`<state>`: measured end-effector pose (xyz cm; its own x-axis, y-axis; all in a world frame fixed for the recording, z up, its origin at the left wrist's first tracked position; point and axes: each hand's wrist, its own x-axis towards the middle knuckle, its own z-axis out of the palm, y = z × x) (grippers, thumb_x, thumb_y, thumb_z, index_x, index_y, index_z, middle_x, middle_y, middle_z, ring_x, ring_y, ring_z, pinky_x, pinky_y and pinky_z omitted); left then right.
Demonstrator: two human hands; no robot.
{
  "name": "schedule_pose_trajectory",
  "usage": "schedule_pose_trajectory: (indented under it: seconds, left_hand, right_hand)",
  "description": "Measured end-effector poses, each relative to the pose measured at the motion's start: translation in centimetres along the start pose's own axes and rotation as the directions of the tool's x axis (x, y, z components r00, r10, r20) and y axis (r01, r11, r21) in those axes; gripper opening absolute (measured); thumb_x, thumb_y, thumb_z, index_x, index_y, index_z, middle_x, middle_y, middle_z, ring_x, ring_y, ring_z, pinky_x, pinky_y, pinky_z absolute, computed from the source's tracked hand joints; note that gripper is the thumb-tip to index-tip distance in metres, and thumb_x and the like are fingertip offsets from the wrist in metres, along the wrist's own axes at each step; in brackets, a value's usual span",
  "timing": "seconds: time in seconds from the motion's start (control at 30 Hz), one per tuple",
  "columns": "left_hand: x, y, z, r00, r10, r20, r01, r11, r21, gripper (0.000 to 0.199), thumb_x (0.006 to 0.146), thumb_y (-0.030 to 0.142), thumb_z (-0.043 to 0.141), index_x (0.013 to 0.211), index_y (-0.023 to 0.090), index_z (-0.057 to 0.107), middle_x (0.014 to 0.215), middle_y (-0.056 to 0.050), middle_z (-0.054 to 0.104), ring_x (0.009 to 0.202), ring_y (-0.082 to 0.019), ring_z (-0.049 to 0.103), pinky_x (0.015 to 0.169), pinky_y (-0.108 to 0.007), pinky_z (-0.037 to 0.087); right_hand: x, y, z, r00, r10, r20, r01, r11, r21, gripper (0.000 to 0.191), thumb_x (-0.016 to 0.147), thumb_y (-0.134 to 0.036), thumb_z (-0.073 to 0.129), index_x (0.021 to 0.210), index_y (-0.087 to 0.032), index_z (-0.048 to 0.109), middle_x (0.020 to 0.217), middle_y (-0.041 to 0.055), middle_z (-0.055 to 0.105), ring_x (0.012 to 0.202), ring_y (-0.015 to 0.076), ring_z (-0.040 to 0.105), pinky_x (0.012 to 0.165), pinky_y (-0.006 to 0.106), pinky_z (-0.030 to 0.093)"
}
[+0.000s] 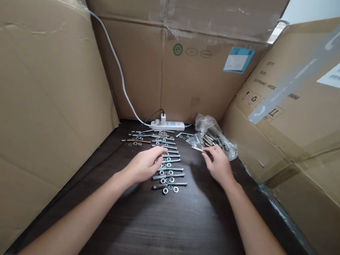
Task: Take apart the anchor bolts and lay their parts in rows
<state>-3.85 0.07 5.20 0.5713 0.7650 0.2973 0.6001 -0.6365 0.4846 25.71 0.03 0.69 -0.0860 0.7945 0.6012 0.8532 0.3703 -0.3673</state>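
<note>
Resting on a dark wooden table [179, 230], both of the person's hands sit among scattered hardware. The left hand [143, 165] lies palm down, its fingers loosely curled and touching the left edge of a column of bolts [169, 168] laid out in rows, with small washers [171, 189] and nuts set beside each one; whether anything is pinched under those fingers I cannot tell. The right hand [218, 164] reaches to a single loose bolt [197, 148] at the mouth of a clear plastic bag [213, 137] holding more hardware; its fingertips are drawn together at the end of that bolt, though it is hard to see if they truly clamp it. Behind the rows lies a white power strip [170, 124] with a white cable [116, 60] running up. Large cardboard boxes [43, 94] wall the table on three sides
</note>
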Motion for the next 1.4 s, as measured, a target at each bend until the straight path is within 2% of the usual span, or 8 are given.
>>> schedule_pose_trajectory:
  seconds: [0.23,0.53,0.73,0.83,0.93,1.0,1.2,1.4]
  left_hand:
    - [0.5,1.3,2.8,0.993,0.066,-0.102,-0.063,0.998,0.029,0.019,0.088,0.023,0.046,0.106,0.019,0.052,0.098,-0.005,0.056,0.091,-0.019,0.052,0.079,-0.031,0.042]
    - [0.2,0.5,2.9,0.995,0.096,0.042,-0.099,0.991,0.089,0.013,0.091,0.028,0.046,0.093,0.020,0.056,0.091,-0.002,0.059,0.088,-0.019,0.049,0.079,-0.032,0.039]
    - [0.2,0.4,3.3,0.993,0.111,0.049,-0.114,0.991,0.068,0.013,0.091,0.026,0.046,0.097,0.020,0.057,0.095,-0.003,0.061,0.090,-0.019,0.051,0.080,-0.033,0.039]
    - [0.0,0.7,3.3,0.991,0.125,0.036,-0.127,0.990,0.053,0.011,0.089,0.024,0.049,0.096,0.019,0.057,0.092,-0.003,0.062,0.088,-0.019,0.053,0.079,-0.033,0.040]
    - [-0.2,1.1,3.4,0.989,0.145,0.021,-0.146,0.989,0.027,0.011,0.088,0.023,0.051,0.096,0.019,0.057,0.091,-0.004,0.063,0.087,-0.019,0.054,0.079,-0.034,0.041]
    - [-0.4,1.4,3.6,0.988,0.156,-0.007,-0.156,0.988,-0.009,0.013,0.089,0.023,0.050,0.100,0.020,0.057,0.093,-0.004,0.064,0.087,-0.019,0.055,0.080,-0.034,0.041]
    - [-0.8,1.4,4.5,0.983,0.157,-0.093,-0.170,0.973,-0.155,0.017,0.091,0.023,0.049,0.107,0.021,0.054,0.110,-0.004,0.063,0.096,-0.017,0.057,0.086,-0.031,0.043]
    - [-0.6,1.8,4.4,0.989,0.148,-0.024,-0.149,0.987,-0.057,0.018,0.091,0.030,0.047,0.104,0.020,0.055,0.099,-0.004,0.064,0.090,-0.019,0.057,0.082,-0.034,0.042]
  right_hand:
    - [-0.6,-6.5,0.7,0.952,-0.229,0.206,0.213,0.972,0.096,0.018,0.089,-0.022,0.047,0.101,-0.021,0.061,0.092,0.0068,0.058,0.085,0.0196,0.056,0.077,0.032,0.047]
    - [-0.9,-7.3,0.7,0.935,-0.280,0.219,0.262,0.959,0.106,0.016,0.090,-0.021,0.048,0.100,-0.019,0.060,0.092,0.0073,0.058,0.084,0.0190,0.055,0.075,0.033,0.048]
    - [-1.2,-7.9,0.6,0.961,-0.267,0.069,0.232,0.920,0.317,0.018,0.087,-0.017,0.050,0.103,-0.021,0.058,0.096,0.0074,0.057,0.090,0.0189,0.056,0.079,0.034,0.050]
    - [-1.7,-8.6,0.9,0.993,-0.118,-0.026,0.116,0.874,0.473,0.026,0.084,-0.020,0.056,0.110,-0.023,0.054,0.104,0.0082,0.057,0.091,0.0195,0.058,0.081,0.036,0.052]
    - [-2.3,-9.5,1.4,0.997,0.072,0.014,-0.063,0.752,0.656,0.037,0.083,-0.024,0.059,0.118,-0.022,0.048,0.105,0.0088,0.058,0.093,0.0200,0.060,0.081,0.035,0.054]
    - [-2.6,-10.0,1.7,0.991,0.094,0.092,-0.131,0.697,0.705,0.031,0.084,-0.027,0.057,0.115,-0.022,0.052,0.102,0.0083,0.060,0.092,0.0201,0.061,0.080,0.035,0.054]
    - [-2.8,-10.4,2.1,0.986,0.017,0.163,-0.116,0.772,0.625,0.019,0.089,-0.029,0.048,0.102,-0.021,0.061,0.098,0.0076,0.061,0.089,0.0197,0.060,0.076,0.032,0.052]
    - [-2.6,-9.5,1.8,0.991,0.000,0.132,-0.075,0.828,0.556,0.015,0.091,-0.027,0.044,0.094,-0.020,0.057,0.089,0.0054,0.061,0.081,0.0174,0.060,0.074,0.029,0.049]
